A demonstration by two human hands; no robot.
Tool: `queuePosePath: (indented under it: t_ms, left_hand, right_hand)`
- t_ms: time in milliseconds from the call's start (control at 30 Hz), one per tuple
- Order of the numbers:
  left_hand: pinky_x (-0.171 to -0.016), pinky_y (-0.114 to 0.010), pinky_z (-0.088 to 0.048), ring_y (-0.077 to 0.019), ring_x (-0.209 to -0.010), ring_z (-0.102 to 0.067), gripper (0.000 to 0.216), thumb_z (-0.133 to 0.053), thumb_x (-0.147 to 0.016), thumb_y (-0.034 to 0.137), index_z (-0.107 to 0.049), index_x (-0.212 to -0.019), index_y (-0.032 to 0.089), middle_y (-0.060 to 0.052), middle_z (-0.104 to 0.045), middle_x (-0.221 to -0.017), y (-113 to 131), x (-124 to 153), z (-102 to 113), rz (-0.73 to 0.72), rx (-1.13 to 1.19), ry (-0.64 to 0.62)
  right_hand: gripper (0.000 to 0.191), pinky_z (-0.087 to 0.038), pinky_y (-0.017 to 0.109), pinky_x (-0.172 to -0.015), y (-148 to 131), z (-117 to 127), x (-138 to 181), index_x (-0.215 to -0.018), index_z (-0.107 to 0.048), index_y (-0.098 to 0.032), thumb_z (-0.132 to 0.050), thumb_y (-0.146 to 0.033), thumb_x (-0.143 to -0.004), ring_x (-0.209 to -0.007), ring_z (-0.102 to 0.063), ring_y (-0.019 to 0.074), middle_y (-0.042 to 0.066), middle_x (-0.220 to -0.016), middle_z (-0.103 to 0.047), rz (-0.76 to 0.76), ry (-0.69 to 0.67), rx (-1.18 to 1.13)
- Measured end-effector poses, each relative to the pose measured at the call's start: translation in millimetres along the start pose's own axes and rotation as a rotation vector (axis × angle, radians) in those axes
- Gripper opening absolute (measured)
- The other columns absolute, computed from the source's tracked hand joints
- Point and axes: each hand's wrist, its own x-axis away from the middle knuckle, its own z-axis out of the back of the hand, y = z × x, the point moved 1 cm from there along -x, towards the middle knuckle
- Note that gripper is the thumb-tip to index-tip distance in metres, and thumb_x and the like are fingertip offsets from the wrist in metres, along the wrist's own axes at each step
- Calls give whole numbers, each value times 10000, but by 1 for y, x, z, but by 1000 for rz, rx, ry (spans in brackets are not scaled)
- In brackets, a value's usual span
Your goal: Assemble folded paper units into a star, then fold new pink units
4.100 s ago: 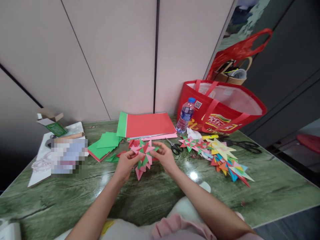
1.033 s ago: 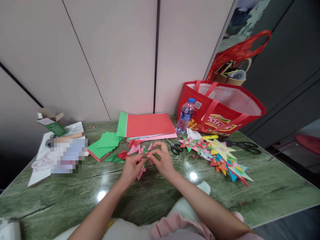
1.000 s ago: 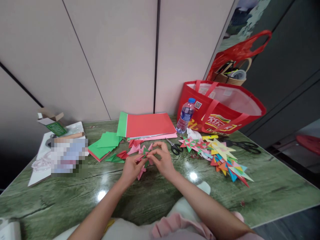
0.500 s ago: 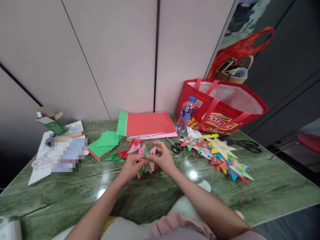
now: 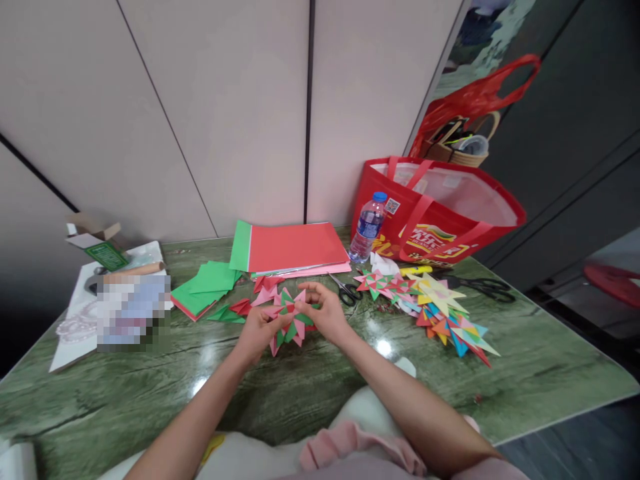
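Between both hands is a folded-paper star with pink and green points and a bit of red at its middle. My left hand pinches its left side with thumb and fingers. On the right side, my right hand grips it, fingers curled behind the points. Just beyond the star lie loose folded pieces: red and pink ones, a small red one and a green one. Green paper squares with red beneath them lie farther left.
Behind the hands is a stack of coloured sheets. Scissors, a water bottle and a red bag stand or lie to the right. Finished paper stars and black scissors are farther right. An opened box sits at left.
The star has turned between my hands so its centre now faces up toward me. My left thumb has moved off the centre. The view has shifted slightly.
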Motion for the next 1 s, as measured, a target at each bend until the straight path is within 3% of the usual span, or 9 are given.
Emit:
queuePosePath:
  t_ms: [167,367,500,667,867,1000]
  left_hand:
    - [-451,-194,-377,-88,-461,-482,239,-720,-594,310,-624,-513,106,4,-589,-502,1,1,-3,62,158,74]
    - [-502,-214,-434,-106,-488,-543,196,-762,-535,275,-668,-579,108,-7,-626,-517,3,-2,1,122,332,236]
    - [-517,-208,-428,-98,-497,-541,195,-774,-515,263,-665,-574,113,0,-627,-524,9,-2,3,97,344,305]
    - [-579,-232,-454,-124,-575,-573,232,-775,-515,273,-681,-654,113,-16,-653,-605,18,0,6,92,303,269]
    - [-531,-229,-440,-125,-539,-555,267,-760,-537,331,-655,-645,111,-20,-634,-579,13,0,9,144,216,159]
    - [-508,-209,-404,-110,-530,-517,261,-707,-607,371,-642,-640,120,5,-607,-577,2,-1,9,48,23,133]
  right_hand:
    - [359,-384,202,-482,6,2,-3,-987,-512,-204,-653,-256,-660,-546,-534,102,-31,-670,-591,-20,-30,-122]
    - [463,-480,275,-702,15,-6,-2,-990,-521,-222,-723,-233,-573,-818,-587,157,11,-868,-627,-54,23,-182]
    - [381,-497,279,-658,19,-8,-2,-889,-566,-204,-741,-267,-557,-751,-596,153,12,-843,-639,-99,33,-236]
    - [411,-477,232,-554,13,-1,-4,-931,-566,-197,-742,-257,-565,-591,-573,112,-41,-656,-607,-112,89,-292]
    - [397,-464,232,-542,10,1,-4,-946,-547,-205,-720,-257,-593,-586,-583,120,-39,-662,-616,-53,100,-277]
    - [407,-495,278,-607,9,-1,-1,-984,-528,-207,-703,-249,-618,-680,-601,153,4,-778,-634,27,76,-128]
